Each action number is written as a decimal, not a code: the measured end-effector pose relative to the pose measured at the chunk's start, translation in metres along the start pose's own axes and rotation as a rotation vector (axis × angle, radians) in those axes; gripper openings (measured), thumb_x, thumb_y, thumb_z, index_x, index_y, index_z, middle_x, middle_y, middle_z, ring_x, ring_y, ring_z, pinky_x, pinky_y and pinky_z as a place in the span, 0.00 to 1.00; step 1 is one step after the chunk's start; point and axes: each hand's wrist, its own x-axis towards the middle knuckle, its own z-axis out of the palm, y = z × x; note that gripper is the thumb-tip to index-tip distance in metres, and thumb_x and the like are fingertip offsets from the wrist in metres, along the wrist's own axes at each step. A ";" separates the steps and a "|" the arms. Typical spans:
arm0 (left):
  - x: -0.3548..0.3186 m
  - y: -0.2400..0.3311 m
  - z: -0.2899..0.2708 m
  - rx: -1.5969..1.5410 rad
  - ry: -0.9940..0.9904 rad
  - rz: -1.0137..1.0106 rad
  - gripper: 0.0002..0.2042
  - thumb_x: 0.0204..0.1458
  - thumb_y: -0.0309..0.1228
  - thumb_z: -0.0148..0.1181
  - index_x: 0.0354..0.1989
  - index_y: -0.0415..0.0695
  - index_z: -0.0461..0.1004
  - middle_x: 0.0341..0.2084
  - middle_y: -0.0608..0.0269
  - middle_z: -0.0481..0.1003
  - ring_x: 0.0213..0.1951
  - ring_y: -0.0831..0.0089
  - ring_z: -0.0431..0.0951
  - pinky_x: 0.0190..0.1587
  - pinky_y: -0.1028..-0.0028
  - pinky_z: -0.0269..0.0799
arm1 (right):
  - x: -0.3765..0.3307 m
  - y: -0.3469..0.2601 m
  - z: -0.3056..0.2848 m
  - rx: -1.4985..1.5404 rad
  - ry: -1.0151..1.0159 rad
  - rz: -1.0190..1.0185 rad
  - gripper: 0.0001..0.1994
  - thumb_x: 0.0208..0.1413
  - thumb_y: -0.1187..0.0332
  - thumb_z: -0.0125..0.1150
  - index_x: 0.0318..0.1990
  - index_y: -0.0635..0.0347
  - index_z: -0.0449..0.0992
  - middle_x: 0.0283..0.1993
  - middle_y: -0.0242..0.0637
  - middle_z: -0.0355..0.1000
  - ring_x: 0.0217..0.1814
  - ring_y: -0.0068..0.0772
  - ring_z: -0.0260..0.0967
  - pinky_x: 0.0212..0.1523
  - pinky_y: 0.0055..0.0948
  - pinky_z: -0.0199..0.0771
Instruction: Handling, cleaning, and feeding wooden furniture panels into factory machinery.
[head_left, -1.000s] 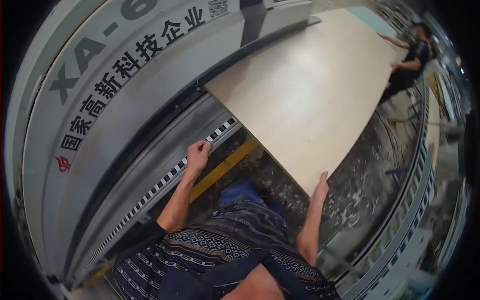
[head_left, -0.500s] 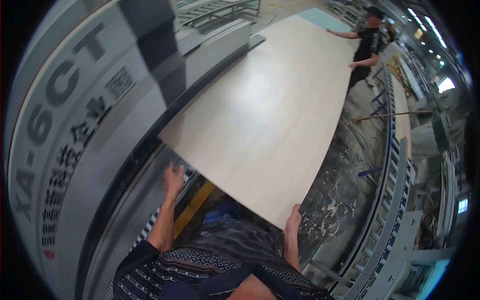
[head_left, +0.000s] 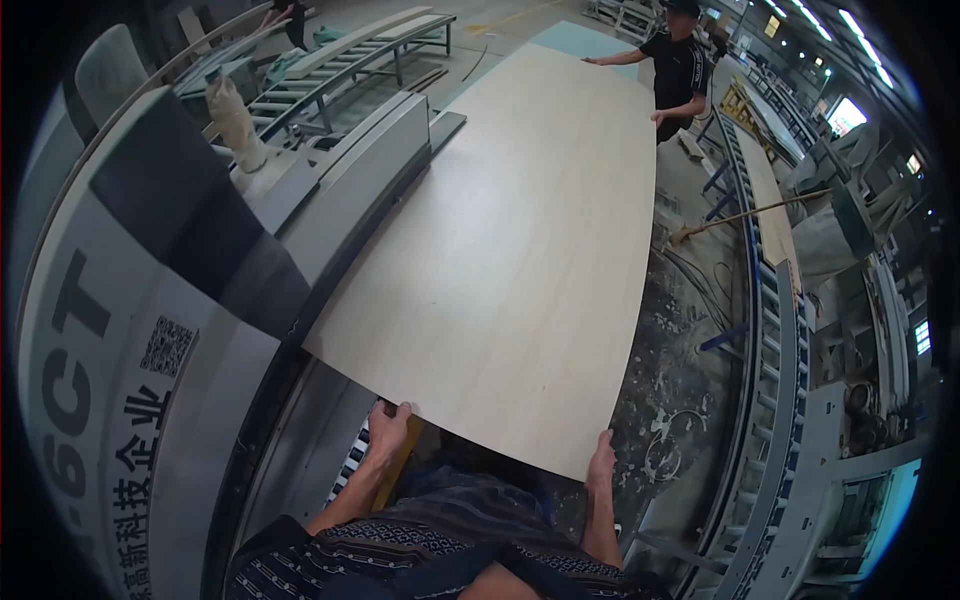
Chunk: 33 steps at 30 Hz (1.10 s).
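Observation:
A large pale wooden panel (head_left: 500,240) stretches away from me, its left edge against the grey machine (head_left: 250,330). At its near edge, left of the middle, my left hand (head_left: 390,430) grips the board, with part of the fingers hidden beneath. My right hand (head_left: 601,460) is closed on the right edge by the near corner, thumb up. A co-worker in dark clothes (head_left: 682,70) has both hands at the far right part of the same panel.
Roller conveyors stand at the back left (head_left: 350,75) and along the right (head_left: 765,360). A broom (head_left: 740,217) leans across the right side. Cables and pale scraps litter the floor (head_left: 665,350) between panel and right conveyor. A light-blue sheet (head_left: 570,40) lies beyond the panel's far end.
My left hand has moved right and taken hold of the panel's near edge, which it was off before. My view has turned, so the machine appears lower and the co-worker further left.

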 end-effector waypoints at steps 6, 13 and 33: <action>0.004 0.050 0.046 -0.500 -0.265 -0.494 0.20 0.64 0.44 0.52 0.45 0.36 0.72 0.38 0.56 0.75 0.41 0.64 0.76 0.45 0.62 0.72 | 0.038 -0.019 0.006 0.061 0.007 -0.015 0.32 0.68 0.46 0.41 0.56 0.74 0.70 0.50 0.46 0.75 0.50 0.38 0.74 0.52 0.34 0.73; 0.050 0.049 0.110 -0.950 -0.152 -0.334 0.25 0.65 0.43 0.49 0.58 0.31 0.64 0.49 0.50 0.73 0.49 0.58 0.76 0.47 0.56 0.73 | 0.089 -0.039 0.006 -0.131 -0.026 -0.016 0.30 0.68 0.49 0.45 0.50 0.77 0.73 0.45 0.44 0.76 0.43 0.34 0.73 0.47 0.34 0.73; 0.135 0.134 0.204 -1.109 -0.154 -0.371 0.21 0.65 0.43 0.50 0.60 0.42 0.65 0.57 0.55 0.70 0.58 0.57 0.70 0.61 0.49 0.66 | 0.200 -0.128 0.028 0.064 -0.088 0.008 0.30 0.68 0.50 0.45 0.54 0.78 0.70 0.50 0.46 0.74 0.50 0.36 0.72 0.53 0.34 0.71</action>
